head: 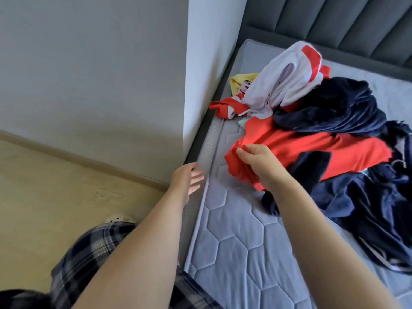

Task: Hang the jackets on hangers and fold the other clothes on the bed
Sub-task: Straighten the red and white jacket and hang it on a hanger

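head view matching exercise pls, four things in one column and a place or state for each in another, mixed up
1 red garment
2 yellow garment
3 left hand
4 white garment with red bands

a fingers spread, holding nothing, by the mattress edge
b gripped by the right hand
c nearest the headboard
d tucked beside the wall

Pairs: 1-b, 2-d, 3-a, 4-c

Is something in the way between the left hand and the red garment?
Nothing visible: only the mattress lies between the open left hand and the red garment, which the right hand grips. A navy garment lies over its far part.
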`<state>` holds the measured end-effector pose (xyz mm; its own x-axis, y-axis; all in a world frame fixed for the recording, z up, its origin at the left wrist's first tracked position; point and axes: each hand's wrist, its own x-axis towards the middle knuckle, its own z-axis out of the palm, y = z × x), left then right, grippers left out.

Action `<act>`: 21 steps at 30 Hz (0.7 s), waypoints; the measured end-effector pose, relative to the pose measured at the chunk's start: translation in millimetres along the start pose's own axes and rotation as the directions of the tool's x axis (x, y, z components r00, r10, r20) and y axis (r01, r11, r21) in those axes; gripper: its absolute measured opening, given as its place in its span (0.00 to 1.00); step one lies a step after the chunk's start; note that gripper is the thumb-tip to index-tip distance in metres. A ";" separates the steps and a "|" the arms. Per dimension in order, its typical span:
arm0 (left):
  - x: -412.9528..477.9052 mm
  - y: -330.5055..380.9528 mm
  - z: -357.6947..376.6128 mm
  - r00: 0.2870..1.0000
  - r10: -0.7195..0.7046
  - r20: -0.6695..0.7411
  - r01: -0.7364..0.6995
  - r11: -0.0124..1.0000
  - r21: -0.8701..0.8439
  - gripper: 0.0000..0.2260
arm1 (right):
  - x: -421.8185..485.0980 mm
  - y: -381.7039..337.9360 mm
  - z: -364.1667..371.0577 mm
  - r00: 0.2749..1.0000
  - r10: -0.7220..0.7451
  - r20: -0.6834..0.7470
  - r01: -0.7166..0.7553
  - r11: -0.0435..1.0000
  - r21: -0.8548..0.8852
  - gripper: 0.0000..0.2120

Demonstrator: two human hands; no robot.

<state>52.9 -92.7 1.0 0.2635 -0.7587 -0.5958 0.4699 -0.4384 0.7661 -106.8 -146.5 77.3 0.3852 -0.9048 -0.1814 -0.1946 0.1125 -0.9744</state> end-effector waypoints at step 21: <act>-28.8 -1.8 -10.1 0.989 -0.137 0.058 0.127 0.981 0.144 0.14 | 19.3 90.7 26.6 0.998 -0.010 -0.057 -0.043 0.531 -0.846 0.11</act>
<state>53.0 -65.2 14.3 0.1473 -0.7184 -0.6798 0.3735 -0.5960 0.7108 -93.1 -142.9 -18.1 0.3350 -0.9278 -0.1642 -0.8834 -0.2486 -0.3973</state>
